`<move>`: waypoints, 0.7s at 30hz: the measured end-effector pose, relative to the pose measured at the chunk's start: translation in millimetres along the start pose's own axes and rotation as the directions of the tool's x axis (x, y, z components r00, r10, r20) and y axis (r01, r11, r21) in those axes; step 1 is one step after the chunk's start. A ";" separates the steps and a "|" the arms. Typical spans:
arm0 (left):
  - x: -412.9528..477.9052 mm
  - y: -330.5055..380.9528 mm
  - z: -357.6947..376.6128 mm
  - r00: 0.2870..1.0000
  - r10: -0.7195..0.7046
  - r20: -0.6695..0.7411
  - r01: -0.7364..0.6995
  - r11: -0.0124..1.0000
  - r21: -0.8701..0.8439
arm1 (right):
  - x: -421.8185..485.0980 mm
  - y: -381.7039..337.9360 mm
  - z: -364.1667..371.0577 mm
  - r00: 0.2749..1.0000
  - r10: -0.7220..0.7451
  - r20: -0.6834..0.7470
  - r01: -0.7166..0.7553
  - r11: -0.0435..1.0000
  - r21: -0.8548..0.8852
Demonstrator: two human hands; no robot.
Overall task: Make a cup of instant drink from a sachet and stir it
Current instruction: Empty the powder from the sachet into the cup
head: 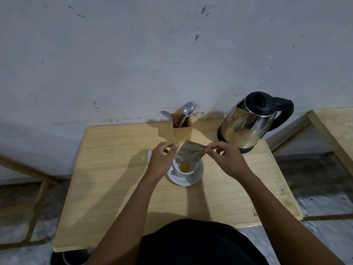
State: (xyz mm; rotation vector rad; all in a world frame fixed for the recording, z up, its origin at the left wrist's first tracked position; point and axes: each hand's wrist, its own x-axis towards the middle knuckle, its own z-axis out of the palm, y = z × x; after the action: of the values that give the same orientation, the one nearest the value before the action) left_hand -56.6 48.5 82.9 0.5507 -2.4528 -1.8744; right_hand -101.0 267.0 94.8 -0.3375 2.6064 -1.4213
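Note:
A white cup point(188, 172) stands on a white saucer point(196, 177) in the middle of the wooden table point(114, 178). Orange powder point(185, 166) lies in the bottom of the cup. A silvery sachet point(191, 151) hangs tilted over the cup, its open end pointing down into it. My right hand point(227, 157) pinches the sachet's upper right corner. My left hand point(162, 159) is at the sachet's left edge with fingers curled; whether it touches the sachet I cannot tell.
A steel kettle point(248, 123) with a black lid and handle stands at the back right. A wooden holder point(181, 129) with spoons and a fork sits against the wall behind the cup. Another wooden table point(336, 131) is at the right.

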 end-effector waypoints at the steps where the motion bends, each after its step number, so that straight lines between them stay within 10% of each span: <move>1: -0.5 1.3 -3.4 0.997 -0.065 -0.034 0.064 0.997 -0.031 | -2.5 -0.5 1.0 0.999 -0.041 -0.022 0.041 0.999 0.001; 10: -4.5 -1.2 -21.4 0.878 -0.365 0.309 0.421 0.896 -0.140 | -29.0 12.4 33.7 0.931 -0.350 -0.103 0.344 0.936 -0.073; 21: -10.1 -37.6 -42.1 0.956 -0.231 -0.180 0.209 0.969 -0.132 | -18.0 13.1 59.1 0.980 0.088 0.177 -0.043 0.969 -0.243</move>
State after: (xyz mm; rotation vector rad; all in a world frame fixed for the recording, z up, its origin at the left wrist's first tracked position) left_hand -27.9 3.6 61.8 0.9877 -2.2275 -1.9117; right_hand -71.1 231.0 52.4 -0.3884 2.6083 -1.0036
